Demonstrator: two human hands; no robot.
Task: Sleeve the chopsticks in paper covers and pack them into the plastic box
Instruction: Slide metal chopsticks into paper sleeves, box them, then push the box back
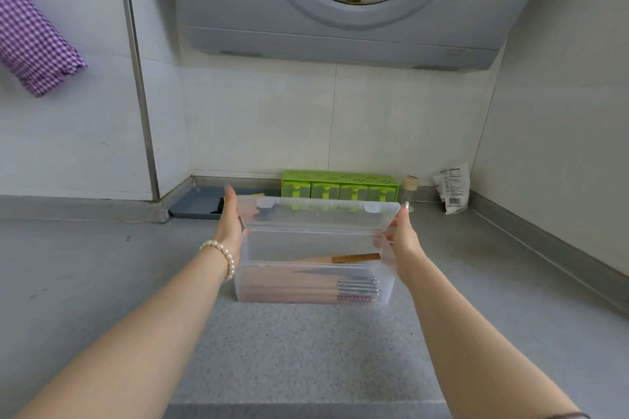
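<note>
**Both hands on the lid of the clear box**

The plastic box [315,279] is sitting on a grey speckled mat [306,350] on the steel counter [85,265], long side facing the person. Its hinged clear lid [318,214] is standing partway up, tilting over the box w/ the two latch tabs at its raised edge.

L hand [230,219] is lying against the lid's left end, fingers straight & pointing up, palm pressing the edge; can't tell where the thumb is lying. A pearl bracelet [221,257] is sitting on that wrist. R hand [403,236] is lying against the lid's right end, fingers mostly straight; its thumb side is showing blurred through the plastic, so can't tell if it's pinching.

Inside the box, sleeved chopsticks [306,286] are lying flat along the bottom, patterned ends pointing right. One more pair [343,258] is resting higher, slanting, brown end toward the right wall.

Behind the box: a green spice rack [340,184] against the wall, a small jar [408,190] just beside it, a white packet [452,189] in the right corner, a blue-grey tray [200,202] to the left. A purple checked cloth [30,41] is hanging at upper left.
</note>
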